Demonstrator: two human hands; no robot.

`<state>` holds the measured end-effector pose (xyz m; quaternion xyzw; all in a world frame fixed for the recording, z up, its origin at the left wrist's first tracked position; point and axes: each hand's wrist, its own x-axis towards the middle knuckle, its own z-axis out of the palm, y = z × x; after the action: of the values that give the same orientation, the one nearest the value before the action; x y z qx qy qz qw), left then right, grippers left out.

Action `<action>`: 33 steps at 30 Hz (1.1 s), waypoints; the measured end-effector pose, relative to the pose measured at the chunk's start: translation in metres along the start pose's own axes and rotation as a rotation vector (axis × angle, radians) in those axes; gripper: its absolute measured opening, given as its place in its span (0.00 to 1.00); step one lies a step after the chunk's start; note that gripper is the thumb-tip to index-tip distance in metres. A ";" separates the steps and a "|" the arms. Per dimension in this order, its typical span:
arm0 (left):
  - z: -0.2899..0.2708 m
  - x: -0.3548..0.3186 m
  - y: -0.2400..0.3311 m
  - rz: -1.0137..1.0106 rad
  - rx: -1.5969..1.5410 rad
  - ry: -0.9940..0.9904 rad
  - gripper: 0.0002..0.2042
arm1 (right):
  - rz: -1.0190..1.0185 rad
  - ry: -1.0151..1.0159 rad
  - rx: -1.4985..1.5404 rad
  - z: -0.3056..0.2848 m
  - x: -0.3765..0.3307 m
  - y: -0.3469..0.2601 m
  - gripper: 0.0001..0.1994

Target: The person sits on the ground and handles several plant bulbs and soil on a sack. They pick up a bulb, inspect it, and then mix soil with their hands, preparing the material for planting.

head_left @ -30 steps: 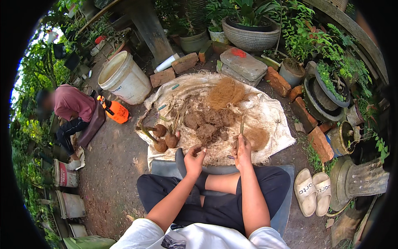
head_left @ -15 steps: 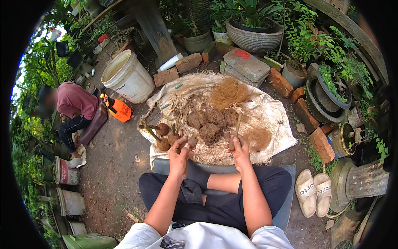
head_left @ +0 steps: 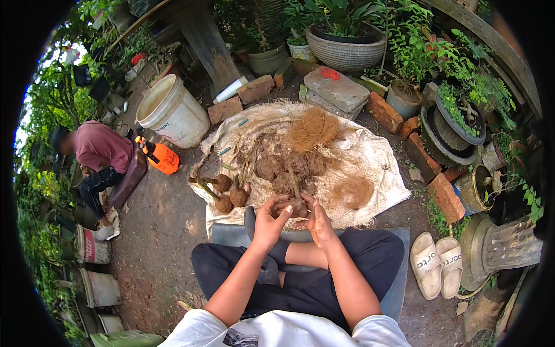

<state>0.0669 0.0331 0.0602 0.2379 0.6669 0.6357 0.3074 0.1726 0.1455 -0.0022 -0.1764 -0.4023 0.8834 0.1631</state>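
I see my left hand (head_left: 270,218) and right hand (head_left: 317,221) cupping one soil ball (head_left: 296,207) at centre frame; three finished bulbs (head_left: 230,194) lie left, loose soil (head_left: 289,168) remains.

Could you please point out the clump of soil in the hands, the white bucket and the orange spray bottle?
Clump of soil (head_left: 296,207), head view, on its top between both hands.
White bucket (head_left: 176,118), head view, on its outer wall.
Orange spray bottle (head_left: 163,159), head view, on its orange body.
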 end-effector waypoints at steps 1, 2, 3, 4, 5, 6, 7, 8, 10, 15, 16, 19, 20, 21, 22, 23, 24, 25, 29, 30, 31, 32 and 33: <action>0.001 0.000 0.000 0.047 0.080 0.020 0.21 | -0.020 0.003 -0.012 0.001 0.000 -0.001 0.32; 0.001 -0.001 0.000 0.074 0.160 0.042 0.21 | -0.022 0.012 -0.025 0.002 0.000 -0.002 0.31; 0.001 -0.001 0.001 0.091 0.226 0.059 0.20 | -0.012 0.026 -0.038 0.004 0.000 -0.002 0.29; 0.001 -0.001 0.001 0.087 0.292 0.078 0.18 | -0.038 0.033 -0.017 0.006 -0.001 -0.003 0.28; 0.001 -0.001 0.001 0.105 0.346 0.092 0.17 | -0.052 0.045 0.004 0.008 -0.001 -0.003 0.27; 0.000 -0.001 0.001 0.060 0.396 0.088 0.17 | -0.073 0.050 0.024 0.010 -0.002 -0.003 0.26; 0.000 0.000 0.001 0.037 0.434 0.078 0.16 | -0.065 0.045 0.024 0.011 -0.003 -0.004 0.25; 0.000 0.001 0.000 0.000 0.469 0.070 0.16 | -0.065 0.034 0.023 0.012 -0.003 -0.004 0.25; 0.002 0.000 -0.001 0.027 0.454 0.072 0.15 | -0.074 0.051 0.006 0.014 -0.004 -0.003 0.23; 0.006 -0.003 0.000 0.052 0.526 0.030 0.15 | -0.111 0.187 -0.077 0.014 0.000 -0.001 0.15; 0.008 -0.004 0.001 0.057 0.516 0.026 0.15 | -0.127 0.210 -0.060 0.013 0.000 0.001 0.13; 0.011 -0.007 0.000 0.098 0.533 -0.006 0.14 | -0.184 0.259 -0.041 0.013 0.000 0.003 0.10; 0.011 -0.008 -0.001 0.118 0.554 -0.019 0.14 | -0.208 0.260 -0.054 0.013 0.000 0.003 0.10; 0.012 -0.010 -0.002 0.094 0.501 -0.020 0.14 | -0.228 0.278 -0.072 0.013 0.000 0.003 0.09; 0.014 -0.012 -0.004 0.073 0.454 -0.019 0.13 | -0.243 0.268 -0.078 0.013 -0.001 0.002 0.09; 0.015 -0.014 -0.006 0.064 0.399 -0.022 0.13 | -0.256 0.274 -0.089 0.014 -0.001 0.000 0.09; 0.015 -0.015 -0.007 0.051 0.389 -0.016 0.13 | -0.267 0.280 -0.100 0.016 -0.002 -0.001 0.09; 0.015 -0.016 -0.009 0.051 0.371 -0.013 0.13 | -0.253 0.275 -0.100 0.017 -0.004 -0.003 0.10; 0.016 -0.017 -0.014 0.045 0.364 0.035 0.12 | -0.205 0.260 0.008 0.025 -0.009 -0.007 0.11; 0.016 -0.016 -0.014 0.076 0.371 0.034 0.12 | -0.196 0.257 0.060 0.026 -0.010 -0.007 0.11; 0.014 -0.014 -0.013 0.099 0.376 0.029 0.11 | -0.169 0.255 0.080 0.026 -0.010 -0.006 0.11; 0.013 -0.013 -0.011 0.101 0.408 0.029 0.11 | -0.143 0.253 0.100 0.026 -0.010 -0.005 0.12; 0.012 -0.013 -0.010 0.131 0.416 0.024 0.11 | -0.116 0.250 0.119 0.026 -0.010 -0.004 0.12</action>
<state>0.0855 0.0319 0.0519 0.3316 0.7705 0.5058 0.2015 0.1707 0.1266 0.0183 -0.2515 -0.3352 0.8660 0.2729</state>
